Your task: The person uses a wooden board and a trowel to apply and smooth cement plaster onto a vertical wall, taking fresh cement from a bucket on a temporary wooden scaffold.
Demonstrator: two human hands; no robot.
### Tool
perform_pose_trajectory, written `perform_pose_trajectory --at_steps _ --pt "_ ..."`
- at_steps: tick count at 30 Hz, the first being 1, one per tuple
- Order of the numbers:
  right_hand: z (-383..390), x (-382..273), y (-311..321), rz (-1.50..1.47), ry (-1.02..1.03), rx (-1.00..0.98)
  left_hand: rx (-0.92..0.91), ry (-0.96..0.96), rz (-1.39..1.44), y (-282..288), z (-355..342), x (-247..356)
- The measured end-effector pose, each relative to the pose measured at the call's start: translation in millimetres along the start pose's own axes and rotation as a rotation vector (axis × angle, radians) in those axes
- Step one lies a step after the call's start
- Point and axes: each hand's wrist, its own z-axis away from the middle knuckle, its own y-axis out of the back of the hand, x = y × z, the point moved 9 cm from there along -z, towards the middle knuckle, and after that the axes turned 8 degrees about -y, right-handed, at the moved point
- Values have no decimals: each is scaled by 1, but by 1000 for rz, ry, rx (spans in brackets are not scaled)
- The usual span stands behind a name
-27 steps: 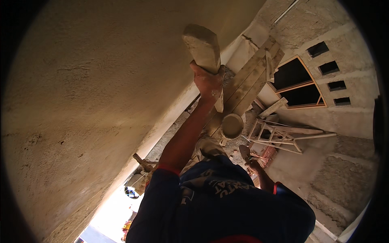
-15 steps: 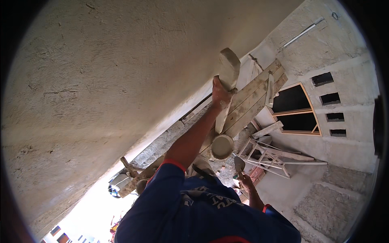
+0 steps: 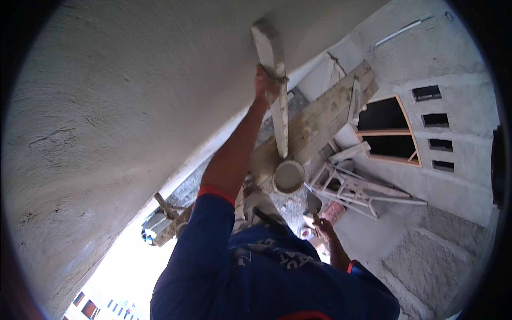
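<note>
With my left arm stretched out, my left hand (image 3: 268,85) is closed around a long, pale plastering float (image 3: 269,49) smeared with grey. The float's upper end is against or very close to the grey plastered wall (image 3: 144,101), and its lower end reaches down near the bucket. Low on the right, my right hand (image 3: 322,228) grips a pointing trowel (image 3: 313,202) by its handle, blade upward. Between the two hands stands a round bucket (image 3: 289,177) with grey mortar in it.
A scaffold of wooden planks (image 3: 320,120) runs diagonally below me. White wooden trestles (image 3: 368,194) stand to the right, near a wood-framed window opening (image 3: 386,130) and several small square wall holes (image 3: 435,120). Bright daylight shows at the lower left.
My left hand has carried the float up and to the left along the wall. My right hand with the trowel has stayed almost in place.
</note>
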Motion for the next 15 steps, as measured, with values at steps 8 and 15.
perform_pose_trajectory --at_steps 8,15 --pt "12 10 16 51 -59 107 -28 242 -25 29 116 -24" --pt "-11 -29 17 324 -93 62 4 702 -167 176 375 -173"
